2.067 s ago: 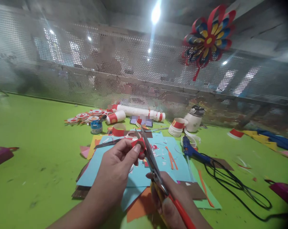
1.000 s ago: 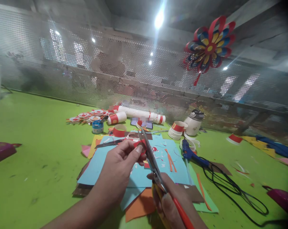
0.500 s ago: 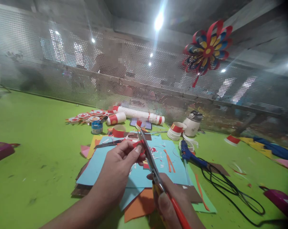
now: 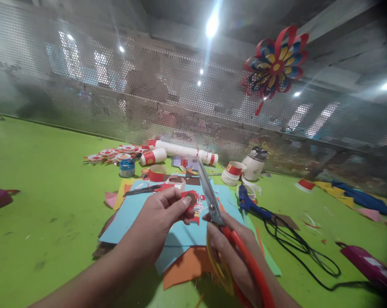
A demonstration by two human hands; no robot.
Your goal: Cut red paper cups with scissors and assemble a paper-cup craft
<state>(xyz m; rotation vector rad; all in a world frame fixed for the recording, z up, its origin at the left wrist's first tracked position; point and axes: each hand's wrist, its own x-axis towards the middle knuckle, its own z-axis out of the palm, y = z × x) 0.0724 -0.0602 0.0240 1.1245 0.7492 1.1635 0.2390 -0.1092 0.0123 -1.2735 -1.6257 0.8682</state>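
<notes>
Between its thumb and fingers, my left hand (image 4: 168, 214) pinches a small red paper piece (image 4: 191, 199) above the light blue paper sheets (image 4: 126, 222). My right hand (image 4: 235, 244) is closed round the red and yellow handles of the scissors (image 4: 212, 201). The blades point up and away, just right of the red piece and apart from it; they look nearly closed. Red and white scraps (image 4: 199, 205) lie on the blue sheet behind the left fingertips.
A blue glue gun (image 4: 253, 205) with a black cable lies at right. Behind the papers are a blue jar (image 4: 127, 168), white rolled tubes (image 4: 180, 149), paper cups (image 4: 233, 171) and a white container (image 4: 255, 164). A black cutter (image 4: 142, 190) lies at left.
The scissors have moved right, away from the red piece, and their blades stand more upright. My right hand has shifted right with them. My left hand still pinches the red piece.
</notes>
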